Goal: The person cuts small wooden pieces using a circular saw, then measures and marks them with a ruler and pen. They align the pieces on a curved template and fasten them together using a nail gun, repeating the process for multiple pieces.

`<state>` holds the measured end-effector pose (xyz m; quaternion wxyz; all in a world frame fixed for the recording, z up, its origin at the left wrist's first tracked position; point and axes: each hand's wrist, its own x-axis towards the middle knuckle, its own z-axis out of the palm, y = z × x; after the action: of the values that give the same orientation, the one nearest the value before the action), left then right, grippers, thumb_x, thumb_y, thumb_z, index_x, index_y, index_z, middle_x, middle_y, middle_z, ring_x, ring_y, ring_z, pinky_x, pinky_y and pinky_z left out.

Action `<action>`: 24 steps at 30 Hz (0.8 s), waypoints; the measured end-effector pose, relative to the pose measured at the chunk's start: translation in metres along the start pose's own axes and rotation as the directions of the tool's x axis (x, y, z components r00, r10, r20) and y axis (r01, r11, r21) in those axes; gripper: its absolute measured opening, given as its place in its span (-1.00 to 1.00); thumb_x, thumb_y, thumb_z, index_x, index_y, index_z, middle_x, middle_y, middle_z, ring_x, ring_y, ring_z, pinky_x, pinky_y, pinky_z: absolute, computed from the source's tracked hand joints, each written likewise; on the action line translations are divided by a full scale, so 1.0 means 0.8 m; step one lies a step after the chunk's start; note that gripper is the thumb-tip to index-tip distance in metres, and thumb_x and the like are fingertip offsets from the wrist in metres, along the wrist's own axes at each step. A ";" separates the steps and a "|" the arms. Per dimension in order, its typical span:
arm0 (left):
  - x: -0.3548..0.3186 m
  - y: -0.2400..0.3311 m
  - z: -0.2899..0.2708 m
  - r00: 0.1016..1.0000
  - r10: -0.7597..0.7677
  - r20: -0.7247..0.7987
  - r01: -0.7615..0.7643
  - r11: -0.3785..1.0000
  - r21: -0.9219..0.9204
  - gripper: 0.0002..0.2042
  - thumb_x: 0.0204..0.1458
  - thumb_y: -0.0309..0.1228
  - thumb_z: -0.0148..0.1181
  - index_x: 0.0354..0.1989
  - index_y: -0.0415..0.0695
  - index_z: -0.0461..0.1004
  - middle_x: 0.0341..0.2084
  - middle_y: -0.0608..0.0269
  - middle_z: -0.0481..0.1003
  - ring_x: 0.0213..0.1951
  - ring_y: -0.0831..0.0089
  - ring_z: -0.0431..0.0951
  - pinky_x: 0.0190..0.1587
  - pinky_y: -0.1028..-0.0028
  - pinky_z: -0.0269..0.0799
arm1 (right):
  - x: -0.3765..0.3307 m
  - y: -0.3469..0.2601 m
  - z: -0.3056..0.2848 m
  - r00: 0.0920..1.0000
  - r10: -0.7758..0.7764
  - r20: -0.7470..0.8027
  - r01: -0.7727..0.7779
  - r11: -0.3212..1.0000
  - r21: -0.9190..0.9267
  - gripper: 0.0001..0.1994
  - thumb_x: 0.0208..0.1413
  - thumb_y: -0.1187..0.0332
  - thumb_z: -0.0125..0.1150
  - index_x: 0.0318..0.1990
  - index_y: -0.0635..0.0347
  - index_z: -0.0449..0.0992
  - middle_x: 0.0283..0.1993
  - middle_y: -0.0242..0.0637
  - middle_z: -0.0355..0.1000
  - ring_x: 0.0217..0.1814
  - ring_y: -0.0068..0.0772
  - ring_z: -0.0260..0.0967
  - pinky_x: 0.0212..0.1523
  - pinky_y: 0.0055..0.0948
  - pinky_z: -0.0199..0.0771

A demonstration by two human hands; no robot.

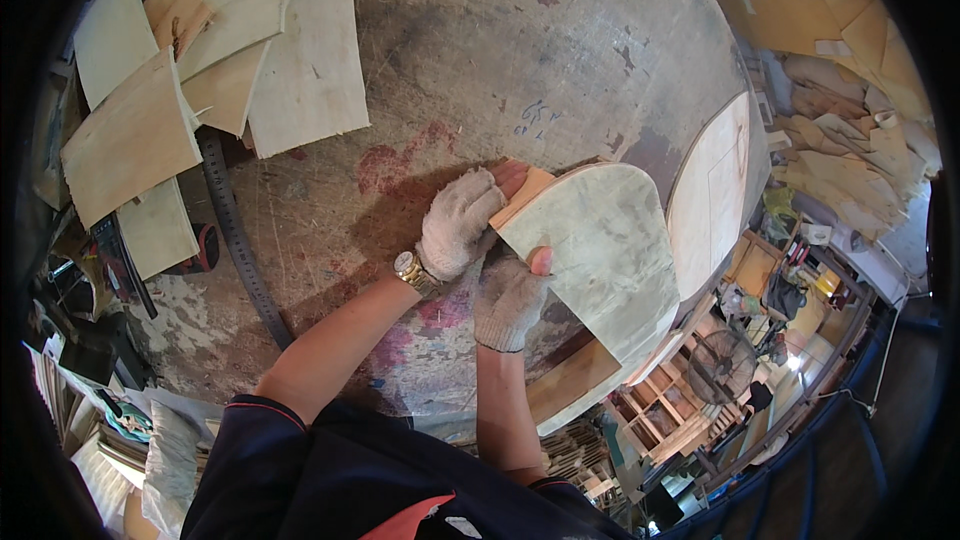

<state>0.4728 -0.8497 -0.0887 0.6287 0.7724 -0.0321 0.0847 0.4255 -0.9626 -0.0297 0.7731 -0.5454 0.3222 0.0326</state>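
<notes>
A plywood panel [600,245] with a rounded far right end and a pale, greenish face lies tilted over the table. A thick brown edge shows along its left end, possibly more sheets beneath; I cannot count them. My left hand [465,218], in a fingerless-tipped pale work glove with a watch at the wrist, lies against that end with its fingers stretched out. Gripping the panel's near left edge is my right hand [512,302], also gloved. Its bare thumb rests on the top face, and the other fingers are hidden underneath.
Several plywood offcuts [310,60] are piled at the far left of the worn table [450,50]. A dark metal ruler [236,240] curves beside them. Another rounded panel [710,190] lies at the right edge. Beyond stand a fan [720,365] and a heap of scraps [830,140].
</notes>
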 end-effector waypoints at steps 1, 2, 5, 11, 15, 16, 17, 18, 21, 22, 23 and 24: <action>0.000 0.001 -0.001 1.000 0.007 -0.001 -0.007 1.000 0.019 -0.32 -0.11 -0.49 0.34 0.33 -0.13 0.47 0.28 0.08 0.51 0.10 0.04 0.59 0.09 0.16 0.54 | -0.001 -0.001 0.001 0.999 0.023 -0.030 -0.023 1.000 0.000 -0.01 0.15 -0.24 0.38 0.53 0.23 0.10 0.50 -0.17 0.20 0.52 -0.11 0.14 0.53 -0.10 0.09; 0.001 0.002 -0.001 1.000 0.007 -0.002 -0.007 1.000 0.028 -0.34 -0.13 -0.50 0.36 0.29 -0.15 0.47 0.16 0.09 0.52 0.03 0.06 0.59 0.03 0.16 0.54 | -0.002 -0.002 0.002 0.999 0.032 -0.035 -0.032 0.999 0.005 -0.01 0.15 -0.23 0.38 0.53 0.24 0.10 0.50 -0.17 0.21 0.52 -0.11 0.14 0.53 -0.11 0.09; 0.007 0.007 -0.002 0.997 0.054 -0.053 -0.051 0.997 0.051 -0.39 -0.18 -0.52 0.38 0.18 -0.18 0.49 -0.12 0.11 0.52 -0.12 0.08 0.57 -0.09 0.15 0.54 | -0.003 -0.004 0.005 0.999 0.030 -0.039 -0.030 1.000 0.000 -0.01 0.16 -0.23 0.38 0.53 0.24 0.09 0.49 -0.16 0.21 0.52 -0.11 0.14 0.53 -0.11 0.09; 0.009 0.008 -0.002 0.999 0.005 -0.039 -0.003 0.999 0.036 -0.49 -0.17 -0.49 0.38 0.07 -0.16 0.51 -0.16 0.10 0.47 -0.14 0.05 0.56 -0.13 0.14 0.52 | 0.005 0.002 0.003 1.000 -0.014 0.006 0.013 1.000 0.020 -0.02 0.17 -0.25 0.35 0.52 0.24 0.11 0.49 -0.16 0.21 0.50 -0.13 0.16 0.52 -0.11 0.11; 0.004 0.001 0.001 0.999 -0.015 -0.037 0.016 0.999 0.043 -0.61 -0.14 -0.47 0.36 -0.08 -0.15 0.45 -0.15 0.09 0.48 -0.13 0.00 0.56 -0.13 0.14 0.52 | 0.009 0.008 -0.010 0.992 -0.036 0.122 0.032 0.999 0.029 -0.06 0.19 -0.27 0.31 0.49 0.24 0.16 0.50 -0.19 0.21 0.48 -0.16 0.18 0.52 -0.13 0.12; 0.003 0.000 0.003 0.999 -0.018 -0.037 0.019 0.999 0.031 -0.72 -0.15 -0.50 0.35 -0.25 -0.15 0.41 -0.30 0.08 0.43 -0.17 -0.03 0.54 -0.16 0.11 0.50 | 0.010 0.011 -0.012 0.999 -0.028 0.036 0.030 0.998 -0.051 -0.12 0.20 -0.17 0.35 0.46 0.27 0.19 0.45 -0.20 0.25 0.45 -0.18 0.21 0.50 -0.16 0.16; 0.004 -0.002 0.005 0.998 -0.010 -0.064 0.012 0.999 0.037 -0.69 -0.14 -0.50 0.34 -0.18 -0.15 0.44 -0.28 0.06 0.46 -0.17 -0.04 0.55 -0.16 0.11 0.51 | 0.013 0.013 -0.012 0.999 -0.041 -0.014 0.039 0.993 -0.108 -0.17 0.21 -0.07 0.39 0.44 0.30 0.22 0.41 -0.20 0.30 0.43 -0.20 0.24 0.48 -0.20 0.19; 0.006 -0.003 0.007 0.996 0.004 -0.089 0.000 0.999 0.044 -0.67 -0.12 -0.51 0.33 -0.12 -0.15 0.46 -0.26 0.04 0.50 -0.16 -0.05 0.57 -0.16 0.10 0.52 | 0.013 0.015 -0.011 0.993 -0.022 -0.114 0.015 0.998 -0.061 -0.21 0.22 -0.01 0.41 0.41 0.32 0.25 0.37 -0.21 0.33 0.40 -0.21 0.27 0.45 -0.22 0.23; 0.003 0.008 0.009 0.981 -0.086 -0.172 0.093 0.995 0.036 -0.57 -0.07 -0.53 0.30 0.06 -0.15 0.51 -0.22 0.01 0.58 -0.19 -0.08 0.61 -0.18 0.09 0.54 | 0.017 0.014 0.003 0.978 -0.166 -0.129 0.172 0.984 0.036 -0.32 0.25 0.09 0.43 0.33 0.36 0.32 0.29 -0.23 0.41 0.31 -0.22 0.35 0.36 -0.27 0.34; -0.001 0.016 0.006 0.954 -0.223 -0.202 0.228 0.974 0.005 -0.54 -0.05 -0.53 0.29 0.11 -0.16 0.50 -0.22 0.01 0.61 -0.21 -0.08 0.62 -0.20 0.09 0.55 | 0.020 0.011 0.010 0.976 -0.114 -0.187 0.127 0.990 0.059 -0.44 0.28 0.14 0.40 0.29 0.27 0.39 0.22 -0.28 0.44 0.20 -0.28 0.40 0.22 -0.30 0.44; -0.006 0.025 -0.001 0.890 -0.411 -0.195 0.415 0.910 -0.023 -0.52 -0.02 -0.53 0.28 0.16 -0.16 0.49 -0.21 0.01 0.63 -0.24 -0.09 0.63 -0.23 0.09 0.55 | 0.018 0.005 0.014 0.986 -0.077 -0.151 0.092 0.991 0.098 -0.44 0.29 0.11 0.39 0.29 0.23 0.38 0.19 -0.28 0.45 0.17 -0.28 0.40 0.21 -0.28 0.45; -0.011 0.033 -0.012 0.903 -0.306 -0.301 0.351 0.930 0.109 -0.63 0.13 -0.47 0.25 0.14 -0.20 0.51 -0.23 -0.07 0.66 -0.34 -0.04 0.64 -0.29 0.18 0.55 | 0.016 -0.004 0.017 0.996 -0.041 -0.084 0.052 0.990 0.129 -0.44 0.30 0.08 0.37 0.28 0.19 0.37 0.15 -0.27 0.45 0.14 -0.27 0.41 0.20 -0.26 0.45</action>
<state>0.4595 -0.8466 -0.0627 0.5679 0.7950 0.1945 0.0874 0.4429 -0.9558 -0.0314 0.7942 -0.5015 0.3420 -0.0290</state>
